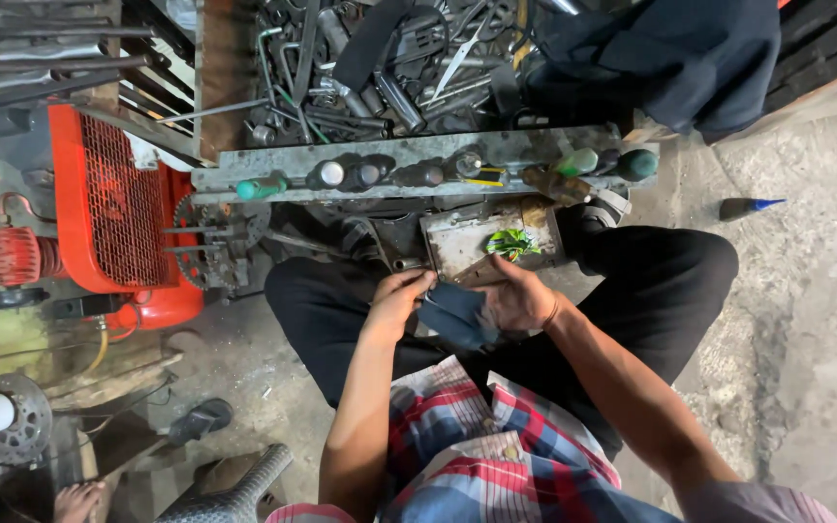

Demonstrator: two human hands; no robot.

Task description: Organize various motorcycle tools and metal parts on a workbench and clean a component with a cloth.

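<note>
Looking down from a head-worn camera, the view shows a seated person in a red, white and blue plaid shirt (491, 441) and black trousers (661, 281), knees apart over a stained concrete floor (806, 320).

Both hands meet above the lap around a dark blue-grey cloth (459, 315). The cloth is soft, crumpled and folded, and hangs a little between the hands. The left hand (397, 298) curls its fingers and pinches the cloth's left edge. The right hand (520, 298) lies partly open beneath the cloth, cupping it from the right, fingers bent.

Just beyond the hands, between the knees, sits a shallow, grimy metal tray (467, 242). A crumpled green and white wrapper (512, 243) lies in its right half.

Farther out, a worn metal rail (409, 160) runs across, with screwdriver handles standing along it, among them green handles (262, 187) at the left and right ends.

Beyond the rail, an open box holds a dense heap of steel tools (380, 68): hex keys, sockets and rods, tangled together. A dark cloth (670, 58) is bundled to its right.

To the left stands a red machine (113, 213) with a mesh guard and a finned red part. A small dark cone with a blue tip (748, 206) lies on the floor at right.
</note>
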